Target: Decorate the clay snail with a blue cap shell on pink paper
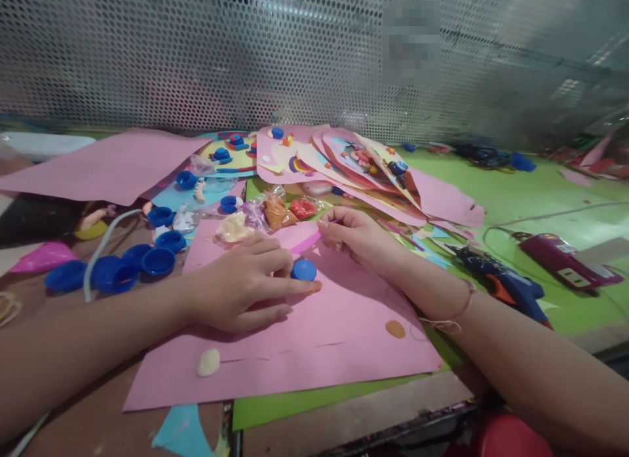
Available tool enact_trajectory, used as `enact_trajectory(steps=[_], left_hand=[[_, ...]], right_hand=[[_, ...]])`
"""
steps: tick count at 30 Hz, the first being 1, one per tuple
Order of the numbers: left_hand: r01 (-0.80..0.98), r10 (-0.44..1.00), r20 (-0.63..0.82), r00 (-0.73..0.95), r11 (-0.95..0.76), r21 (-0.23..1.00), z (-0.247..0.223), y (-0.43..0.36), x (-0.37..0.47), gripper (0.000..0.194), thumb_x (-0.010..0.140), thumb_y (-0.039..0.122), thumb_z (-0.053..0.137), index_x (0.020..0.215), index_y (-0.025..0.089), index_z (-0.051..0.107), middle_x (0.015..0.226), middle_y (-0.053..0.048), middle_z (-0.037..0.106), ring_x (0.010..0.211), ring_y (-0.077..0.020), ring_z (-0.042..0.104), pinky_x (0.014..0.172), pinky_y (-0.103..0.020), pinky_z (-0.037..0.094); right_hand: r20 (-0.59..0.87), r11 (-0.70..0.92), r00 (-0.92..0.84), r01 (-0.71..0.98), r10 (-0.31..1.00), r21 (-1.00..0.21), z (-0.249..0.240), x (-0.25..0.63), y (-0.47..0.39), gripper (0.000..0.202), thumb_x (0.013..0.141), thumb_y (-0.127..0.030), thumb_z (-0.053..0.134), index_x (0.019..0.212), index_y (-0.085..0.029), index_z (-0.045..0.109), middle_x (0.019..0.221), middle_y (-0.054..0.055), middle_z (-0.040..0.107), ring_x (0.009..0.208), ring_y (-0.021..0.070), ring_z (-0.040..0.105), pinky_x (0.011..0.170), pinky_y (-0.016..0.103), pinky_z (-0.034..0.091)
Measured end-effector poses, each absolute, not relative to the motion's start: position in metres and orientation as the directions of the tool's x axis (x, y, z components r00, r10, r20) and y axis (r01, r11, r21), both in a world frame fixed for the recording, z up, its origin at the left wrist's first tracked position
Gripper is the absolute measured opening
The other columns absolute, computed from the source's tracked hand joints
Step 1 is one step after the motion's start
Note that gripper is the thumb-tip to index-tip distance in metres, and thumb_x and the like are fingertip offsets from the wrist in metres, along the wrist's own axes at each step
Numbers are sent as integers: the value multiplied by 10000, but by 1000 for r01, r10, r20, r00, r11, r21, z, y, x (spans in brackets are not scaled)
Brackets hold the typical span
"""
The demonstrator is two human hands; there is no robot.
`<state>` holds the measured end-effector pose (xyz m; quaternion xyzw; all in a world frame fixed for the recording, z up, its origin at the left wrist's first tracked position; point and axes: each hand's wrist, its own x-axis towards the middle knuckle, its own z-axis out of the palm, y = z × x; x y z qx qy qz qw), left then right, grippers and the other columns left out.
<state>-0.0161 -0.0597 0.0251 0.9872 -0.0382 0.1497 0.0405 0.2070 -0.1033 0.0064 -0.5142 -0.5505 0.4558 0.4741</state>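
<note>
A purple power strip (pixel 565 260) lies on the right of the green-topped counter (pixel 457 191), beside a dark blue glue gun (pixel 514 290). Behind stands a perforated metal panel (pixel 196 57); below the near edge is a red, seemingly rounded object (pixel 514 437).

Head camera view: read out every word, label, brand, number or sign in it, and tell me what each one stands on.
No text can be read anywhere.
Purple power strip: pale patches, too blurred to read.
Dark blue glue gun: light marks, too small to make out.
Mesh panel: one patch is pixelated, nothing legible.
Pink sheet: a thin broken line, no letters visible.
</note>
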Motion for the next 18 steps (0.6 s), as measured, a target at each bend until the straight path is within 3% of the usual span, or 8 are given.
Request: enact_trajectory(steps=[8,13,18], left_hand=[[-80,-61,333,941,-996,43,25,-61,-17,311,887,267,463,1180,222,554,864,-51,557,764,-181,451,723,-347,342],[-104,-77,385,920,-993,50,23,-62,-17,282,880,256,487,1147,207,563,1028,-88,558,906,-210,469,815,-376,356],[-76,-59,342,938,-997,35,21,-61,-18,268,890,325,474,1121,252,588,1130,-75,561,965,-222,456,871,-398,333]], right_hand=[[39,41,-25,94,999,-995,4,210,-103,273,765,-414,660,728,-189,512,542,-65,437,458,64,326,443,238,208],[14,14,-7,32,1000,-999,6,208,-102,274,738,-384,692,716,-187,503,517,-74,420,448,58,324,444,240,186],[16,15,-2,-60,1000,-998,9,205,-103,289,717,-357,703,671,-183,478,481,-87,387,448,51,328,447,234,186]])
